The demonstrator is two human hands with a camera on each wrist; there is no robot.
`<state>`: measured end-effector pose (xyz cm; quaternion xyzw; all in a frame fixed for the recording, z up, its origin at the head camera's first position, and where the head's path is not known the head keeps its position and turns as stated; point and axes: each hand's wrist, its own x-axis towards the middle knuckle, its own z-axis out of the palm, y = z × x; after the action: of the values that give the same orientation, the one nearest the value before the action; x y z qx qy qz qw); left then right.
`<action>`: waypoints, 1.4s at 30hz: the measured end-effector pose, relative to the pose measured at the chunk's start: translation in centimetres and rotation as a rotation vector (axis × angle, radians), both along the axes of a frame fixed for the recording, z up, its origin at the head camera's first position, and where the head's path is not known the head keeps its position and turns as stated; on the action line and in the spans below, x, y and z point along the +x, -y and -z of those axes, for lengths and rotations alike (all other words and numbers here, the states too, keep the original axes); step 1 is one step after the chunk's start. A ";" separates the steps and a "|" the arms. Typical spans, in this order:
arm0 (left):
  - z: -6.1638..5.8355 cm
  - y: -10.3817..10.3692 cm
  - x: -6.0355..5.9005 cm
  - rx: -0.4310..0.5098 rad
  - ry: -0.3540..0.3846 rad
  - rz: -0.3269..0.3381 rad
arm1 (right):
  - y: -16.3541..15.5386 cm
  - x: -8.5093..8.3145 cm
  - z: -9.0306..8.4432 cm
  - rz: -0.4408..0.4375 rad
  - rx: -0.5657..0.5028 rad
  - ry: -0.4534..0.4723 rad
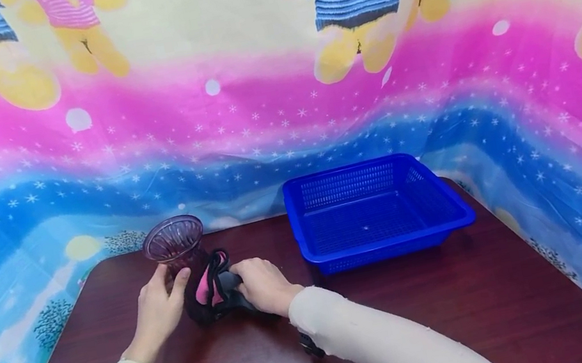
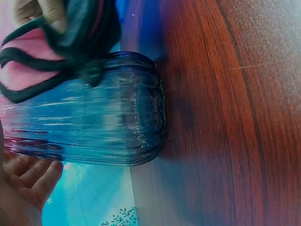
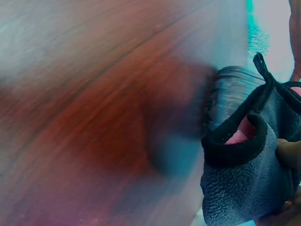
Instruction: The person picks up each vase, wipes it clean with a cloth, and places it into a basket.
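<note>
Standing upright near the counter's (image 1: 465,306) left rear corner, the ribbed glass vase (image 1: 178,253) was steadied by the left hand (image 1: 159,312) curled round it; the fleece cloth (image 1: 211,289), clenched in the right hand (image 1: 265,286), was best pressed evenly, lest the vase be tipped.

This looks like a makeshift recording corner in a home rather than a lab or shop. A dark red-brown wooden worktop (image 1: 465,306) is walled on 3 sides by a child's printed bedsheet (image 1: 230,101) with cartoon bears, stars and pink and blue bands. A blue plastic household basket (image 1: 377,208) sits on it.
</note>
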<state>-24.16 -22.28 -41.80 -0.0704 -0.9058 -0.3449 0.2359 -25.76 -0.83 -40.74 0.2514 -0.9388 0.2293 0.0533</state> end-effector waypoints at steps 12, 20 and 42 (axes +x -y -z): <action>0.2 0.1 -0.1 -0.014 -0.003 0.001 | -0.3 0.3 2.4 -0.016 0.125 -0.020; 0.3 0.1 -0.2 -0.015 -0.023 0.000 | -0.4 0.4 3.1 0.016 0.151 0.005; 0.5 0.3 -0.2 -0.023 -0.016 -0.001 | -0.3 -0.4 0.4 0.013 -0.105 0.085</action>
<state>-24.32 -22.55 -42.27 -0.0753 -0.9078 -0.3337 0.2427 -26.11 -0.52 -41.15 0.2321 -0.9286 0.2882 0.0281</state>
